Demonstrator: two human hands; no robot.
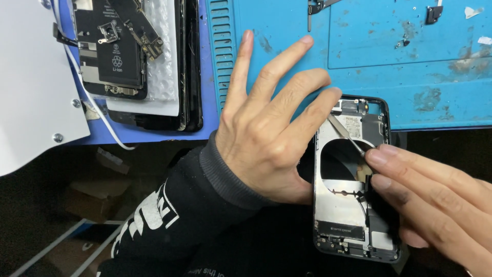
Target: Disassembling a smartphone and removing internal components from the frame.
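An opened phone housing [353, 179] is seen at the lower right, lying partly on the blue repair mat [359, 56] and partly over the front edge of the bench. Its inside faces up, and a round cut-out and silver metal plates are visible in it.

The left hand [266, 128] is laid flat beside the housing, with the fingers spread wide and not closed on anything. Its ring finger and little finger are stretched to the top left corner of the housing, and the heel of the hand is pressed against the left side of the frame. A black sleeve [195, 215] with white print is worn on this arm.

The right hand [430, 200] is brought in from the right, with the fingertips pinched together on a pair of thin metal tweezers [346, 134]. The tweezers are held tilted, with the tip pointing up and to the left, over the upper part of the housing just above the round cut-out. Whether the tip is touching a part cannot be told.

At the upper left, well apart from the hands, a second opened phone [115, 51] with a black battery is placed on a stack of dark phone parts and a white sheet. A white cable [97, 110] is run beside it, and a white panel [31, 82] is seen at the far left. Small dark metal parts [433, 13] are lying on the mat at the top.
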